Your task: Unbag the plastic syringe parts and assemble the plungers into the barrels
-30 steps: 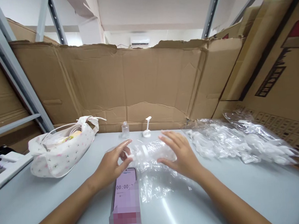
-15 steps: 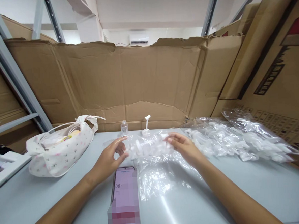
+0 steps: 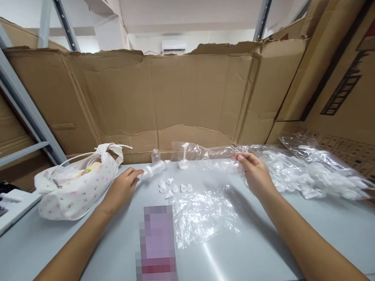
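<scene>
My left hand (image 3: 122,189) rests on the grey table (image 3: 276,245) with its fingertips closed on a small clear bottle (image 3: 154,169) lying on its side. Several small white caps (image 3: 174,188) lie loose on the table between my hands. My right hand (image 3: 254,172) pinches a clear plastic bag (image 3: 214,156) and holds it stretched out to the right, above the table. A flat empty plastic bag (image 3: 201,216) lies in front of the caps.
A phone (image 3: 157,248) lies near the front edge. A white cloth pouch (image 3: 77,185) sits at the left. A small upright bottle (image 3: 156,155) and a white pump head (image 3: 184,157) stand at the back. Bags of clear parts (image 3: 310,175) lie at right. Cardboard walls surround the table.
The bag between my hands has been emptied: the caps and bottle now lie on the table. My right hand pulled the bag away to the right, my left moved left with the bottle.
</scene>
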Available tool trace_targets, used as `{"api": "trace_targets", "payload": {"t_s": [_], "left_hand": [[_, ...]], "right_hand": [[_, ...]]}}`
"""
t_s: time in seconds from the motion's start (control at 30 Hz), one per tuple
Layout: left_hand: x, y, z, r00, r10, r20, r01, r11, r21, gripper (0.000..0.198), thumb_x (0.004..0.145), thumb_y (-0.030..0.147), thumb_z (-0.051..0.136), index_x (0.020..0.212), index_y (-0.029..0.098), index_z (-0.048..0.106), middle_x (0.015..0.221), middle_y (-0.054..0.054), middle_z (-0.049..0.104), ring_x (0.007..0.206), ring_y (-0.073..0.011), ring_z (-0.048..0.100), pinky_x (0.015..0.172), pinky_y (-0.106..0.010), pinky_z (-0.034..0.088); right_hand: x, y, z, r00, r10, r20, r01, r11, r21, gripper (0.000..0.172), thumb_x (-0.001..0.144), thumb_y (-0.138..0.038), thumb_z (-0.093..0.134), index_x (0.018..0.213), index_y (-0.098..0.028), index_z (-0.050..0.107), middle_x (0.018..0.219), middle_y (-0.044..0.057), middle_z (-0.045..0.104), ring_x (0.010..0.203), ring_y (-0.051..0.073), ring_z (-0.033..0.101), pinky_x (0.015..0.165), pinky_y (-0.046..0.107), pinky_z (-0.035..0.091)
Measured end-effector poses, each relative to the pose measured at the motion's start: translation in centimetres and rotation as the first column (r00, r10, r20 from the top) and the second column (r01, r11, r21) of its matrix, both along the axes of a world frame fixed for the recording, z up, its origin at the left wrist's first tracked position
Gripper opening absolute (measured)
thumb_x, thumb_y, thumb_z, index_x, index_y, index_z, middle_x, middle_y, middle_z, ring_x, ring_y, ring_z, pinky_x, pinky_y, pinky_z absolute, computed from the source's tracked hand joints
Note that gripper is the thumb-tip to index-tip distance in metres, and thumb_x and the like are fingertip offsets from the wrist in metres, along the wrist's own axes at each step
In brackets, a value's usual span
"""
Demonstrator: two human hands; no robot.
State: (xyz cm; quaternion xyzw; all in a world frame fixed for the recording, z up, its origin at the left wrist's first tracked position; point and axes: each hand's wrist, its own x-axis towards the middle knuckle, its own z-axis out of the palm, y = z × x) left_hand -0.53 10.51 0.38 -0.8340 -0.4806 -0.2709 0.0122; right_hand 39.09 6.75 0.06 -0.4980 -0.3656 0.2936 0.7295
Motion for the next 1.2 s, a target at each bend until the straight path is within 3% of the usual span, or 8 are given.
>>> {"api": "trace_targets", "payload": {"t_s": [0.3, 0.47, 0.57, 0.63, 0.77, 0.93, 1.07, 1.2], "left_hand": [[-0.5, 1.4, -1.8, 0.999, -0.012, -0.031, 0.011, 0.999, -0.041, 0.033, 0.089, 0.027, 0.038, 0.115, 0.021, 0.059, 0.11, -0.008, 0.062, 0.088, -0.0213, 0.062, 0.082, -0.033, 0.047], [1.2, 0.1, -1.4, 0.97, 0.008, 0.242, 0.0, 0.999, -0.035, 0.032, 0.089, 0.036, 0.046, 0.111, 0.02, 0.062, 0.116, -0.01, 0.062, 0.093, -0.0228, 0.062, 0.087, -0.037, 0.048], [3.0, -1.7, -0.1, 0.834, -0.002, 0.551, 0.124, 0.975, -0.184, 0.035, 0.085, 0.044, 0.054, 0.106, 0.018, 0.064, 0.113, -0.01, 0.066, 0.102, -0.0239, 0.062, 0.091, -0.038, 0.048], [4.0, -2.9, 0.5, 0.721, 0.026, 0.692, 0.264, 0.914, -0.309, 0.043, 0.084, 0.047, 0.056, 0.113, 0.016, 0.062, 0.115, -0.011, 0.067, 0.103, -0.0248, 0.063, 0.094, -0.04, 0.048], [4.9, -3.8, 0.2, 0.608, 0.099, 0.788, 0.464, 0.761, -0.454, 0.052, 0.081, 0.046, 0.063, 0.123, 0.015, 0.056, 0.119, -0.013, 0.066, 0.109, -0.0252, 0.062, 0.101, -0.043, 0.044], [5.1, -3.7, -1.0, 0.471, 0.151, 0.869, 0.625, 0.638, -0.45, 0.033, 0.084, 0.042, 0.062, 0.109, 0.019, 0.065, 0.135, -0.01, 0.054, 0.119, -0.0259, 0.056, 0.103, -0.043, 0.043], [5.1, -3.7, -0.8, 0.352, 0.243, 0.904, 0.669, 0.61, -0.424, 0.029, 0.089, 0.042, 0.056, 0.109, 0.023, 0.063, 0.145, -0.008, 0.043, 0.121, -0.0274, 0.054, 0.099, -0.044, 0.048], [4.9, -3.3, -0.4, 0.334, 0.251, 0.909, 0.651, 0.636, -0.415, 0.032, 0.093, 0.045, 0.046, 0.116, 0.025, 0.055, 0.15, -0.008, 0.034, 0.122, -0.0279, 0.053, 0.096, -0.042, 0.051]], "right_hand": [[0.0, -0.5, 0.6, 0.996, 0.078, 0.049, -0.08, 0.996, 0.045, 0.028, 0.067, -0.043, 0.074, 0.085, -0.024, 0.064, 0.081, 0.002, 0.067, 0.066, 0.014, 0.055, 0.055, 0.025, 0.041], [-0.8, -1.0, 0.8, 0.984, 0.135, 0.116, -0.139, 0.99, 0.022, 0.031, 0.069, -0.047, 0.072, 0.088, -0.025, 0.063, 0.086, 0.003, 0.068, 0.072, 0.017, 0.059, 0.057, 0.027, 0.041], [-1.6, -1.4, 0.9, 0.971, 0.173, 0.167, -0.176, 0.984, 0.003, 0.033, 0.068, -0.049, 0.072, 0.088, -0.024, 0.062, 0.088, 0.004, 0.068, 0.083, 0.02, 0.061, 0.063, 0.029, 0.044], [-2.2, -1.7, 0.9, 0.95, 0.219, 0.223, -0.223, 0.975, -0.008, 0.032, 0.07, -0.049, 0.071, 0.088, -0.025, 0.063, 0.09, 0.005, 0.069, 0.089, 0.022, 0.062, 0.067, 0.03, 0.045], [-3.3, -2.4, 0.7, 0.891, 0.314, 0.327, -0.326, 0.945, -0.019, 0.029, 0.078, -0.048, 0.065, 0.096, -0.026, 0.064, 0.092, 0.004, 0.07, 0.089, 0.021, 0.063, 0.074, 0.032, 0.047], [-4.6, -3.3, 0.9, 0.806, 0.466, 0.365, -0.474, 0.877, -0.074, 0.039, 0.082, -0.047, 0.061, 0.116, -0.027, 0.06, 0.107, 0.007, 0.069, 0.089, 0.022, 0.067, 0.081, 0.04, 0.051], [-4.7, -3.5, 0.8, 0.76, 0.554, 0.341, -0.57, 0.819, -0.059, 0.05, 0.082, -0.046, 0.062, 0.129, -0.031, 0.051, 0.125, 0.009, 0.061, 0.104, 0.025, 0.064, 0.088, 0.044, 0.051], [-4.2, -3.3, 0.5, 0.713, 0.598, 0.367, -0.604, 0.789, -0.11, 0.063, 0.079, -0.052, 0.063, 0.136, -0.032, 0.044, 0.137, 0.01, 0.052, 0.121, 0.027, 0.053, 0.096, 0.045, 0.047]]}}
